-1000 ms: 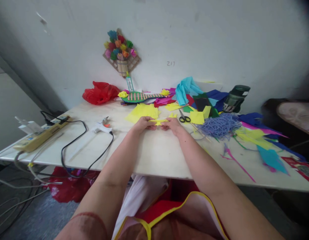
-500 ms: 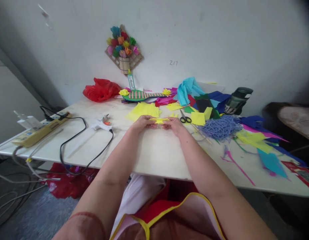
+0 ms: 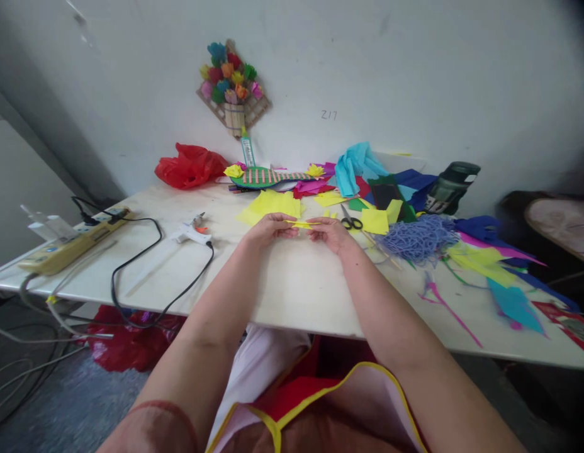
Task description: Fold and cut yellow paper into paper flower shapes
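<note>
My left hand (image 3: 269, 227) and my right hand (image 3: 330, 233) pinch the two ends of a small folded yellow paper piece (image 3: 300, 223), held just above the white table (image 3: 292, 289). Behind the hands lies a stack of yellow paper sheets (image 3: 271, 204). Black-handled scissors (image 3: 351, 221) rest just right of my right hand, beside a yellow square of paper (image 3: 373, 221).
A glue gun (image 3: 192, 234) with a black cord lies left of the hands, and a power strip (image 3: 65, 242) sits at the far left. Blue shredded strands (image 3: 417, 237), coloured paper scraps (image 3: 490, 264), a dark bottle (image 3: 450, 187), a red bag (image 3: 190, 167) and a paper flower wall piece (image 3: 231, 88) surround them.
Both hands have lifted the yellow paper piece slightly off the table and flattened it into a thinner strip. The camera has tilted a little.
</note>
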Motion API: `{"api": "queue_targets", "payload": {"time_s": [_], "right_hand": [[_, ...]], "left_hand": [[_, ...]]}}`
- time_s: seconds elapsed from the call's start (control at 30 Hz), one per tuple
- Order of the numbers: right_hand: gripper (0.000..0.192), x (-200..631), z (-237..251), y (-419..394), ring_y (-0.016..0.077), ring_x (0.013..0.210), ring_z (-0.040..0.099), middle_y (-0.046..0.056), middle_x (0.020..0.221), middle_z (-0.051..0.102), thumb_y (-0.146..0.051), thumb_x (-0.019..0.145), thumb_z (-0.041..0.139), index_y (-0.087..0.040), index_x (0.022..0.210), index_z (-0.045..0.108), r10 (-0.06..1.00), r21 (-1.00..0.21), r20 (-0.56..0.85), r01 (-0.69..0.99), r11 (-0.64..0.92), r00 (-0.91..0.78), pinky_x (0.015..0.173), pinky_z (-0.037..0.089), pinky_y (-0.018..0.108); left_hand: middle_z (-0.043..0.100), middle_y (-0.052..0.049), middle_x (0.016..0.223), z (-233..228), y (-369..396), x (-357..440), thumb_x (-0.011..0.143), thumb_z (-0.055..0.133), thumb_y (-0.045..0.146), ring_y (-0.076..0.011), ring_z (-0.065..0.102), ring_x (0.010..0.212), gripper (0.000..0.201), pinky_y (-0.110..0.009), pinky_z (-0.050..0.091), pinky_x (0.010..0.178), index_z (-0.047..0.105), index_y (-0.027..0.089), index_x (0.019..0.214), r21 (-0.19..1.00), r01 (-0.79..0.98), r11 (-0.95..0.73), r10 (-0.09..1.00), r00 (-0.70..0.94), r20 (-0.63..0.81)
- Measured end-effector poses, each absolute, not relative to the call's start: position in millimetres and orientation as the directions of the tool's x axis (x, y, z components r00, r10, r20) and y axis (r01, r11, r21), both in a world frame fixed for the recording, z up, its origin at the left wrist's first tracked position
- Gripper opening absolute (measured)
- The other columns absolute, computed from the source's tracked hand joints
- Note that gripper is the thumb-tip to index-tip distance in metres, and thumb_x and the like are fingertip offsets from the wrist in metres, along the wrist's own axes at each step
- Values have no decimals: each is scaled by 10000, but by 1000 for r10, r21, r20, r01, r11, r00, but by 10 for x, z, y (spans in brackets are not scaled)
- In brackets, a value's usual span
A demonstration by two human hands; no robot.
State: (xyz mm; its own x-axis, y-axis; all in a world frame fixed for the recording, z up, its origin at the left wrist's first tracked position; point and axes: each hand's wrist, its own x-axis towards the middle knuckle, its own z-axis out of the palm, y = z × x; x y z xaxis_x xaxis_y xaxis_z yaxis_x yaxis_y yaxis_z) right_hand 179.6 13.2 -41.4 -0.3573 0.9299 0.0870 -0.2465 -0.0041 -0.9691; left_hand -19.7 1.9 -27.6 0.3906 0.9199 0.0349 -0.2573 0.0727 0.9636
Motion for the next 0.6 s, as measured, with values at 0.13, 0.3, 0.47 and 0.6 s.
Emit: {"api": "queue_targets", "payload": {"time_s": [0.13,0.3,0.47,0.6], "right_hand": [[225,1800,-409,129,118,432,569,48,568,652,-125,565,632,-117,790,642,925,-963,113,-268,13,-362,471,454,231],[202,1791,-385,113,121,444,570,45,569,649,-139,561,635,-118,762,638,927,-964,123,-263,28,-353,487,456,242],[195,1779,-376,101,123,451,567,48,569,647,-158,549,640,-115,739,644,920,-962,143,-268,43,-364,492,448,250],[200,1780,-378,99,118,459,562,43,571,644,-170,538,644,-121,733,647,919,-965,145,-258,49,-366,509,446,256]], "left_hand": [[666,-115,736,-299,42,-208,643,597,70,-163,637,633,244,-258,508,630,579,78,886,956,-276,97,921,389,19],[665,-115,718,-291,38,-204,659,560,56,-166,637,622,197,-261,507,616,572,80,854,951,-286,117,925,379,0],[664,-107,719,-277,26,-197,664,557,58,-164,637,645,182,-264,507,632,565,87,844,951,-287,114,932,361,-3],[661,-104,726,-278,20,-195,664,555,63,-159,636,663,173,-269,502,657,568,84,835,951,-286,112,936,351,-5]]}}
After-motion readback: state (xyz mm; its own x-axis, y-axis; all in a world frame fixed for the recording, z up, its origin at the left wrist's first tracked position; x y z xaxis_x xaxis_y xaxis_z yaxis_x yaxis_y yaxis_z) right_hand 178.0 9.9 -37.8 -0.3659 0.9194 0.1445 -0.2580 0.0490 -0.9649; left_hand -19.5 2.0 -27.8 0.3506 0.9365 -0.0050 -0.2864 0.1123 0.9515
